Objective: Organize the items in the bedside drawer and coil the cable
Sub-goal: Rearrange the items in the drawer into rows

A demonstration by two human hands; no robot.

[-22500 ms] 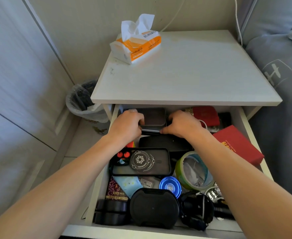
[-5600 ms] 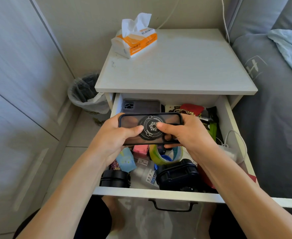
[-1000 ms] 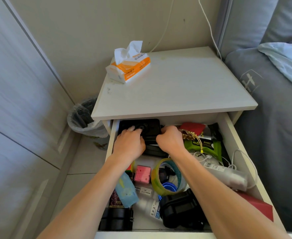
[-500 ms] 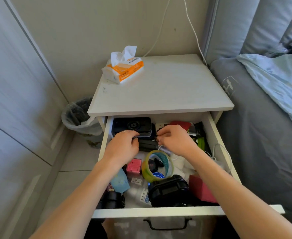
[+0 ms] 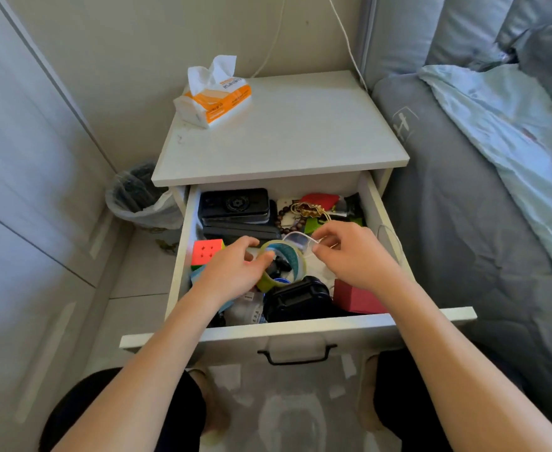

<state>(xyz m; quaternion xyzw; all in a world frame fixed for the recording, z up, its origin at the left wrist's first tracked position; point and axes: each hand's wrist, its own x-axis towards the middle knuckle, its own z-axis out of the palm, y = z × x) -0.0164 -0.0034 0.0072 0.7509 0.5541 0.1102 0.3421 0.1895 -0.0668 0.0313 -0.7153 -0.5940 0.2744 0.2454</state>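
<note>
Glossy green tape ring (image 5: 282,264) under left hand (image 5: 232,272), right hand (image 5: 349,252) pinching thin white cable (image 5: 297,238)

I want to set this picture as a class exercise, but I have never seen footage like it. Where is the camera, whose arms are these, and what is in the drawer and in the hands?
The camera sits on a person's head, looking down, so the two bare arms are their own. They face a white bedside table with its drawer pulled open. On top lies a tissue pack. Inside are stacked phone cases, a colour cube, a black case and a red box. The left hand touches a tape roll. The right hand pinches a thin white cable, seemingly to coil it.
</note>
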